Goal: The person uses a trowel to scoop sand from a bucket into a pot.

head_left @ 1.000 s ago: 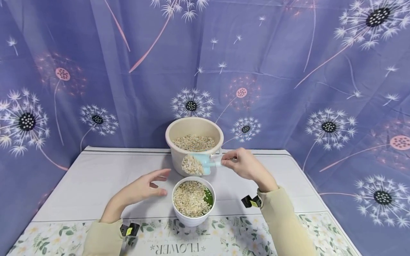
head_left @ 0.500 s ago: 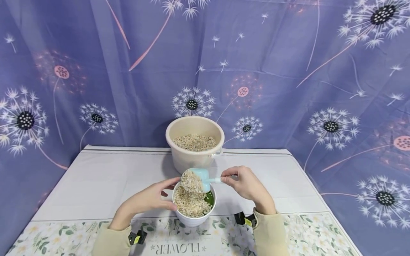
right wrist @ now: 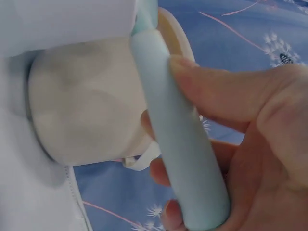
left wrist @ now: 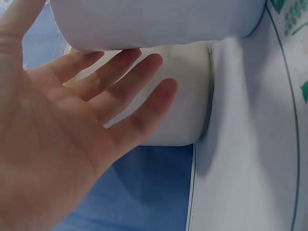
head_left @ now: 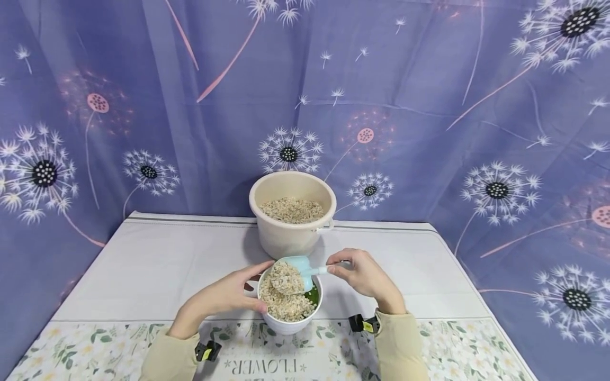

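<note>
My right hand (head_left: 363, 272) grips the handle of a light blue scoop (head_left: 297, 263), thumb on one side and fingers curled round the other. Pale granules (head_left: 287, 278) heap in its blade, which is over the white round pot (head_left: 286, 326). More of these granules lie in the pot, with a green patch (head_left: 312, 295) showing at its right. At the pot's left side is my left hand (head_left: 227, 292), thumb toward the front and index finger toward the back. In the left wrist view its fingers (left wrist: 130, 91) are spread and fairly straight, with some tips against the pot's wall.
Close behind the pot stands a beige bucket (head_left: 286, 241) with granules inside and a handle lug (head_left: 326, 226) on its right. A white cloth with a floral front strip (head_left: 476, 346) covers the table. A purple dandelion-print curtain (head_left: 229, 132) hangs around the back and sides.
The loaded scoop has come down from in front of the bucket to over the pot, and its blade now tilts slightly. My left hand has moved right to the pot's side.
</note>
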The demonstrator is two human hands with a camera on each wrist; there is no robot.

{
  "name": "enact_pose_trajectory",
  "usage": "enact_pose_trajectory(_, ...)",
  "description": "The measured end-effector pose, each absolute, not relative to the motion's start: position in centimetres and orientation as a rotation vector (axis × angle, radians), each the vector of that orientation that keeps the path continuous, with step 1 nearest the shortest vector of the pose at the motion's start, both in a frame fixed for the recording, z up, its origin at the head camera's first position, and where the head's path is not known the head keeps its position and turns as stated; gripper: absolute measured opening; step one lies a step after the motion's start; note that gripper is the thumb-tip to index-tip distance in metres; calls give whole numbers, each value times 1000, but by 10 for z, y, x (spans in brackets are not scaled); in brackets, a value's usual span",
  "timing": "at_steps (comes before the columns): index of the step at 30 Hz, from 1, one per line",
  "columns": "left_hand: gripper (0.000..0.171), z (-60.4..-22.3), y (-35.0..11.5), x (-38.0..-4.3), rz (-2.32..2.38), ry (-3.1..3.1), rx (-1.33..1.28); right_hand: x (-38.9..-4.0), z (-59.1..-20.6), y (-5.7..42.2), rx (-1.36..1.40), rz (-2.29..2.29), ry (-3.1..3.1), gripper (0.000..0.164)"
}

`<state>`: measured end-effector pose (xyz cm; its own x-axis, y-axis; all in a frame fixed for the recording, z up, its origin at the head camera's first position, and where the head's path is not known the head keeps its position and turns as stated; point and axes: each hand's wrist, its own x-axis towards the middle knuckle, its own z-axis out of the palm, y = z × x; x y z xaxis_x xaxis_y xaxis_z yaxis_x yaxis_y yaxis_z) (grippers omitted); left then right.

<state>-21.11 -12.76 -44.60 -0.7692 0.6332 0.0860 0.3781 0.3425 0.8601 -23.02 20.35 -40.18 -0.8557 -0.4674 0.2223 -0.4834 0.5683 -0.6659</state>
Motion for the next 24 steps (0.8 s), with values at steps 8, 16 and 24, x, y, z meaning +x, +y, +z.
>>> enact_pose_trajectory(8, 101, -445, -128, -211, 1376, 2355, 908, -239, -412, 207, 836, 1251, -2745, 15)
enact_pose_trajectory(16, 100, -446, -128, -211, 1378, 2353, 905, -243, -419, 213, 832, 1375, -2704, 15)
enact_pose_trajectory(24, 102, -445, -127, -211, 1393, 2333, 900, -244, -422, 214, 791, 1422, -2689, 14)
